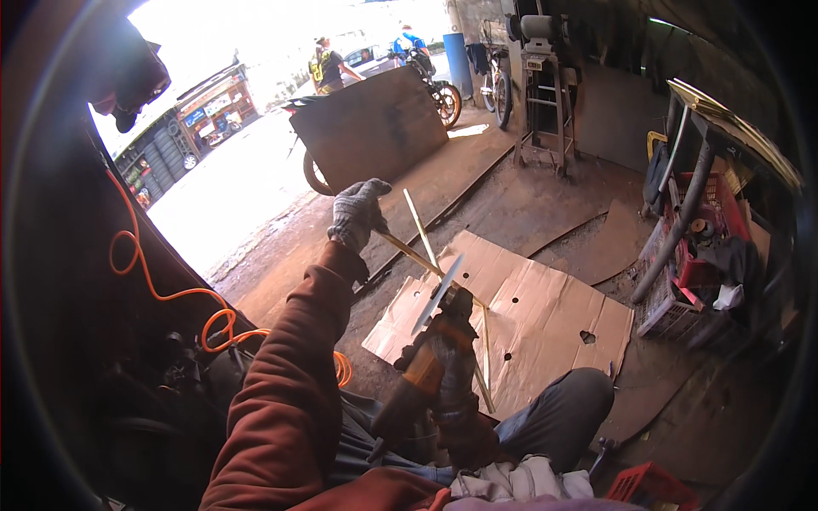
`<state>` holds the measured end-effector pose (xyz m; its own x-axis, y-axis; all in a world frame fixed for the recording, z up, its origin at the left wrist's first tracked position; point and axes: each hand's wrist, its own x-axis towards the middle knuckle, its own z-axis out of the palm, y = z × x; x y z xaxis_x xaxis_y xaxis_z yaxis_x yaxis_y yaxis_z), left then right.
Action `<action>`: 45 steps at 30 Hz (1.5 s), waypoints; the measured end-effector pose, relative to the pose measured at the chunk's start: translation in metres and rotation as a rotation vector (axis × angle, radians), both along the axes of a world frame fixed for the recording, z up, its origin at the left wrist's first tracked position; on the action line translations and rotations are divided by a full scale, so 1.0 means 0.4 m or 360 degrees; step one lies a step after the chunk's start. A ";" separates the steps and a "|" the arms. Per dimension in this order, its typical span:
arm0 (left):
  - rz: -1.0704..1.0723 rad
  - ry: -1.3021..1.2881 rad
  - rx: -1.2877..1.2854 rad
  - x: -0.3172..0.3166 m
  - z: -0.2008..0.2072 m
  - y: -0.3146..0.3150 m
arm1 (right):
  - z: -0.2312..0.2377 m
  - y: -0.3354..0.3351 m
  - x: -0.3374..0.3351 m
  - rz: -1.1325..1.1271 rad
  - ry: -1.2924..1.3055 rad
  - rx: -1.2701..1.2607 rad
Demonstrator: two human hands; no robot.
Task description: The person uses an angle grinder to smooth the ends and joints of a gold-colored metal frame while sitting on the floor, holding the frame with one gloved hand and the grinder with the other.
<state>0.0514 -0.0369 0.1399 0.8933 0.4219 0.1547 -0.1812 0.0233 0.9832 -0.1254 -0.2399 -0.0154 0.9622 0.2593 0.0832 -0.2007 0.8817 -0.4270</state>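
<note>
My left hand [358, 213], in a grey knit glove, is closed round one end of a thin brass-coloured rod [407, 252]. The rod slants down to the right, toward the thin round disc [438, 294] of an angle grinder; whether disc and rod touch I cannot tell. That angle grinder [419, 371], with an orange and dark body, is gripped in my gloved right hand [452, 375] above my lap. Another brass-coloured strip [417, 217] crosses behind the disc, and a similar length [486, 349] shows to the right of the grinder. Part of my right hand's fingers is in shadow.
Flattened cardboard [545, 311] covers the floor ahead. A metal sheet [371, 128] leans by a motorcycle. Farther back stands a bench grinder [538, 34] on a stand. Crates [669, 298] sit right, an orange hose [223, 319] coils left. Two people are outside.
</note>
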 end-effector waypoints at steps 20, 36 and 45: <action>-0.0055 0.0008 0.0031 -0.005 -0.023 -0.029 | 0.032 -0.067 0.023 -0.0115 0.0013 0.0168; -0.0028 0.0018 0.0104 -0.025 0.005 -0.011 | 0.024 -0.050 0.027 -0.0158 0.0036 0.0194; 0.0475 -0.0039 -0.0346 0.043 -0.012 0.002 | -0.017 -0.041 0.041 -0.0211 0.0114 0.0057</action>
